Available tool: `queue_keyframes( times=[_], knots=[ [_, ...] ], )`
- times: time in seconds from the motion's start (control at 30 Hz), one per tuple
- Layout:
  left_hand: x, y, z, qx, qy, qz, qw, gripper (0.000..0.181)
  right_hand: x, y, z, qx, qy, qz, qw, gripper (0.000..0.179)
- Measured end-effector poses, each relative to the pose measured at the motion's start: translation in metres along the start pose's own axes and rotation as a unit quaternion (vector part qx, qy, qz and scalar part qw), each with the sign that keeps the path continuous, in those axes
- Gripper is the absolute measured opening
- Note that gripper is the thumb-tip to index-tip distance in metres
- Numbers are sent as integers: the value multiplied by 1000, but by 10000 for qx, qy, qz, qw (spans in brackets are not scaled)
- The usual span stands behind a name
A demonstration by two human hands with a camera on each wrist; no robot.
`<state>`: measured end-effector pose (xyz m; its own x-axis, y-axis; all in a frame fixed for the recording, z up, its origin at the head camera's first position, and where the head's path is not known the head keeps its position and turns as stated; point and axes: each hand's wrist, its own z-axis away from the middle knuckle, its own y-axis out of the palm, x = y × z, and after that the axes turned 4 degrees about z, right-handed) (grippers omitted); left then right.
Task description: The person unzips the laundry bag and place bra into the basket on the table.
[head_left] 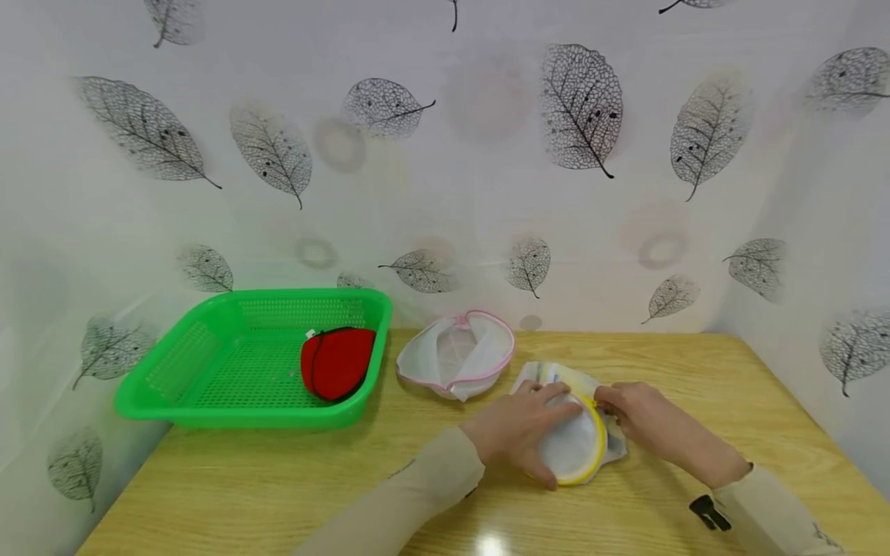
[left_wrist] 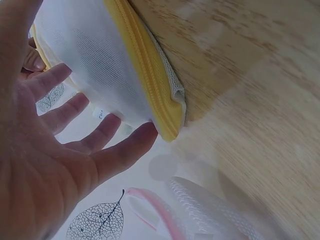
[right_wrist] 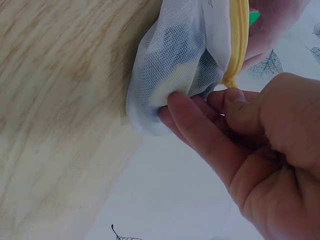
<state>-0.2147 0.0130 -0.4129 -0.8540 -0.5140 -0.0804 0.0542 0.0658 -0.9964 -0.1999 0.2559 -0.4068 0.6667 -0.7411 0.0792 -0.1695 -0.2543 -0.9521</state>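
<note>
A white mesh laundry bag with a yellow zipper lies on the right half of the wooden table. My left hand rests on its near-left part, fingers spread over the white mesh and fingertips near the zipper band in the left wrist view. At the bag's right side, my right hand pinches it by the zipper end, thumb against forefinger. Loose mesh bulges beside the right fingers in the right wrist view. A pale yellowish patch shows through that mesh.
Behind and to the left sits another white mesh bag with pink trim. A green plastic basket stands at the left, holding a red pouch with black edging. A leaf-print curtain hangs along the table's back edge.
</note>
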Motion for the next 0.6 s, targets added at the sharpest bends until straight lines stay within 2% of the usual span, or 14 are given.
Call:
queue_keyframes(
  times=[0.3, 0.43, 0.6],
  knots=[
    [1, 1, -1, 13, 19, 76, 10000, 104, -4, 2, 3, -280, -253, -98, 9992, 33],
    [1, 1, -1, 19, 2, 76, 10000, 104, -4, 2, 5, -229, -293, -209, 9991, 34],
    [2, 2, -1, -5, 9, 65, 10000, 103, -2, 0, 5, 39, -185, -318, 9993, 33]
  ],
)
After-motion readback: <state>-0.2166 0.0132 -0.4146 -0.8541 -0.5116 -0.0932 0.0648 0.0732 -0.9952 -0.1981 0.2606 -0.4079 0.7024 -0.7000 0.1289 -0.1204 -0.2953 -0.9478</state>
